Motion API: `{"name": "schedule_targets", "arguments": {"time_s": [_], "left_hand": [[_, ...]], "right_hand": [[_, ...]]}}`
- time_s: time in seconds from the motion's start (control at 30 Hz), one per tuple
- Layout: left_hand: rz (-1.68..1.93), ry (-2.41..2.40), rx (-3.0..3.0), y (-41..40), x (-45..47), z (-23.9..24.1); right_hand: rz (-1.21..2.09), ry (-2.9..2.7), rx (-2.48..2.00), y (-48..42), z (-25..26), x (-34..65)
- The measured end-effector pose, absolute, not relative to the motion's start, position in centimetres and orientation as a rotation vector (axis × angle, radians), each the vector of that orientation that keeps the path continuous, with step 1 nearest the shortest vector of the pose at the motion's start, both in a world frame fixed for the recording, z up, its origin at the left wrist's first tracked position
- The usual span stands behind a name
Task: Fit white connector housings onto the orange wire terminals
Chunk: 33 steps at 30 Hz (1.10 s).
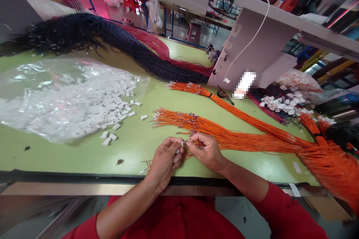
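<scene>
Now, above the near side of the pale green counter (70, 158), the left hand (167, 154) pinches a small white connector (183, 143), the right hand (206, 150) thin orange wire (198, 143) beside it; a thick orange wire bundle (246, 140) stretches away right.

Green counter (70, 160), dark strip (84, 177) along front edge. Left: clear plastic bag (47, 73) of small white housings (92, 101), several loose pieces (107, 141) beside it. Behind: dark blue wires (151, 61), red wires (159, 47) alongside. Centre to right: orange wire bundles (238, 140).
</scene>
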State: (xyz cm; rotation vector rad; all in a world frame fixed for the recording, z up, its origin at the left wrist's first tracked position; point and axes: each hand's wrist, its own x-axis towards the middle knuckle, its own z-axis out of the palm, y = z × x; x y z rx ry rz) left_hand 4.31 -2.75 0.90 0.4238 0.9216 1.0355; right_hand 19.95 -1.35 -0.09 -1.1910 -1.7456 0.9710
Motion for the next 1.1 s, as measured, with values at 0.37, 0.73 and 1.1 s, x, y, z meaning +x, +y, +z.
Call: {"name": "schedule_targets", "arguments": {"time_s": [0.37, 0.73, 1.1], "left_hand": [[0.995, 1.012, 0.624, -2.6, 3.9, 0.7], [0.791, 1.178, 1.483, -3.0, 1.0, 0.0], [0.857, 1.128, 1.465, -2.7, 0.1, 0.7]], "right_hand": [[1.412, -1.577, -1.283, -0.7, 0.3, 20.1], [1.405, -1.605, -1.237, 0.3, 0.9, 20.9], [1.611, -1.587, -1.198, 0.5, 0.8, 21.6]]}}
